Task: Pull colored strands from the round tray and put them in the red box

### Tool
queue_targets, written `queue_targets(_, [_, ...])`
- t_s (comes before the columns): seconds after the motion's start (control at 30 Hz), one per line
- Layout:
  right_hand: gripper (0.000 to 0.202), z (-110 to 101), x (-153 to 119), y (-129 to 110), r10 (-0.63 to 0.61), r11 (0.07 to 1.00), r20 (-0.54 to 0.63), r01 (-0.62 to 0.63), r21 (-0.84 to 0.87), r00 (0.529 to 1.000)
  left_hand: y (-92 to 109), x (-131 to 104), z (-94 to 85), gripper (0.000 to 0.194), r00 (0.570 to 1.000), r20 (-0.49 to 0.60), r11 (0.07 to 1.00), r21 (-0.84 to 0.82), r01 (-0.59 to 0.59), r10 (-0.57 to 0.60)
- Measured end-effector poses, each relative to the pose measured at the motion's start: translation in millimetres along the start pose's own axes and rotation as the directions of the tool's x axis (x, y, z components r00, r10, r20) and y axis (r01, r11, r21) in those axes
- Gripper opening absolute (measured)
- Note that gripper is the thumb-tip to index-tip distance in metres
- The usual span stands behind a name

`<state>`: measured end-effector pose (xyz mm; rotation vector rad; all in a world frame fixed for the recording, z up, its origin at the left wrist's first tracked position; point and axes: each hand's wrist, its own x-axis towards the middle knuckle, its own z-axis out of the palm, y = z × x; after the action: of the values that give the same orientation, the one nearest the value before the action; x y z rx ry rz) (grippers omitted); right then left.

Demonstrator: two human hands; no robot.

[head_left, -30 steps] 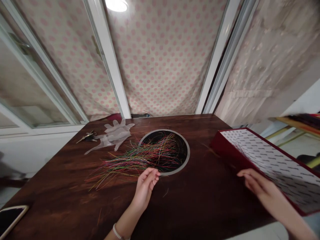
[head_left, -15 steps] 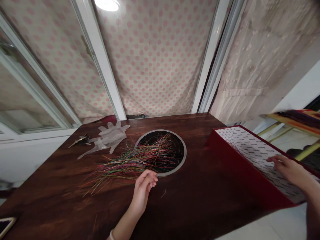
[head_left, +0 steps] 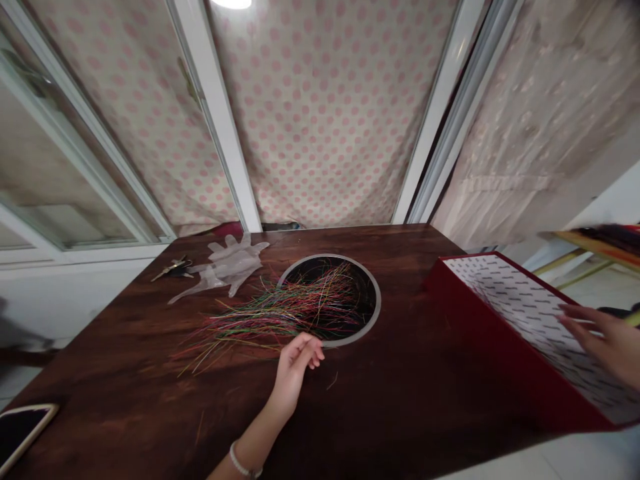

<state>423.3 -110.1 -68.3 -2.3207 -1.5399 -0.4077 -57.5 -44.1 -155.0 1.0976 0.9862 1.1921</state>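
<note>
My left hand [head_left: 296, 367] rests at the near rim of a round black inset [head_left: 367, 293] in the table, its fingers curled together. Whether anything thin is pinched in them I cannot make out. Just beyond it lies a loose bundle of thin multicoloured wire-like strands [head_left: 280, 310], partly over the inset and partly on the wood. On the right, my right hand [head_left: 607, 340] hovers over an open red box [head_left: 500, 347] whose inside is white with dark short marks. Its fingers are stretched out, slightly blurred, and nothing shows in them.
A clear plastic glove [head_left: 233, 263] and a bunch of keys [head_left: 175, 268] lie at the back left of the dark wooden table [head_left: 400, 400]. A phone [head_left: 25, 430] is at the front left corner. A window with dotted curtain [head_left: 320, 120] stands behind.
The view has shifted a little, bringing more of the phone into sight. My right hand has moved right over the box, its fingers stretching out. My left hand keeps its curled pose by the inset.
</note>
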Motion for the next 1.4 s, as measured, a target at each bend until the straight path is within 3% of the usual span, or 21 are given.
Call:
queue_targets(0.03, [0.033, -6.1, -5.2, -16.4, -0.037, 0.999, -0.044, 0.035, -0.028, 0.998, 0.1, -0.7, 0.2, 0.025, 1.0, 0.012, 0.999, 0.033, -0.025, 0.025])
queue_targets(0.07, [0.035, -11.2, -11.3, -36.3, -0.073, 0.997, -0.19, 0.065, -0.048, 0.979, 0.0, -1.7, 0.1, 0.023, 0.998, 0.026, 0.996, 0.068, -0.051, 0.05])
queue_targets(0.13, [0.037, -15.7, -24.0, -83.1, -0.117, 0.987, -0.46, 0.153, 0.043, 0.88, -1.3, -4.9, -1.2, 0.018, 0.992, 0.068, 0.982, 0.147, -0.115, 0.106])
queue_targets(0.2, [0.034, -10.2, -34.0, -131.9, -0.228, 0.922, -0.51, 0.352, 0.161, 0.83, -4.4, -9.3, -3.5, 0.011, 0.978, 0.143, 0.956, 0.23, -0.184, 0.154])
queue_targets(0.23, [0.032, -3.3, -37.0, -154.8, -0.275, 0.874, -0.493, 0.428, 0.23, 0.826, -6.4, -11.9, -4.7, 0.008, 0.969, 0.185, 0.941, 0.265, -0.212, 0.166])
queue_targets(0.33, [0.035, 30.5, -37.4, -213.4, -0.478, 0.691, -0.27, 0.547, 0.472, 0.836, -12.4, -20.6, -6.8, 0.008, 0.939, 0.296, 0.899, 0.342, -0.274, 0.174])
queue_targets(0.43, [0.038, 72.5, -29.3, -259.9, -0.631, 0.585, -0.052, 0.518, 0.624, 0.774, -14.5, -28.2, -6.9, 0.016, 0.882, 0.417, 0.81, 0.427, -0.402, 0.218])
queue_targets(0.5, [0.039, 97.9, -22.9, -286.5, -0.652, 0.567, -0.009, 0.495, 0.658, 0.759, -12.8, -31.1, -7.4, 0.018, 0.853, 0.462, 0.767, 0.448, -0.459, 0.24])
queue_targets(0.63, [0.05, 133.4, -13.2, -326.7, -0.68, 0.524, 0.033, 0.453, 0.721, 0.733, -6.8, -32.8, -11.2, 0.017, 0.89, 0.391, 0.806, 0.432, -0.404, 0.237])
queue_targets(0.73, [0.058, 146.1, -10.5, -341.2, -0.695, 0.491, 0.061, 0.41, 0.769, 0.717, -5.9, -33.1, -13.0, 0.016, 0.895, 0.375, 0.801, 0.444, -0.402, 0.242])
queue_targets(0.9, [0.053, 146.0, -12.0, -338.6, -0.683, 0.463, 0.078, 0.347, 0.816, 0.727, -10.8, -32.4, -12.3, 0.02, 0.819, 0.508, 0.646, 0.536, -0.543, 0.267])
queue_targets(1.27, [0.061, 96.3, -37.0, -296.5, -0.635, 0.408, -0.009, 0.345, 0.845, 0.772, -8.9, -28.4, -8.1, 0.017, 0.829, 0.477, 0.685, 0.501, -0.529, 0.292])
queue_targets(1.4, [0.062, 81.0, -45.1, -284.7, -0.582, 0.374, -0.053, 0.326, 0.868, 0.811, -11.3, -28.0, -5.3, 0.018, 0.77, 0.53, 0.58, 0.521, -0.626, 0.355])
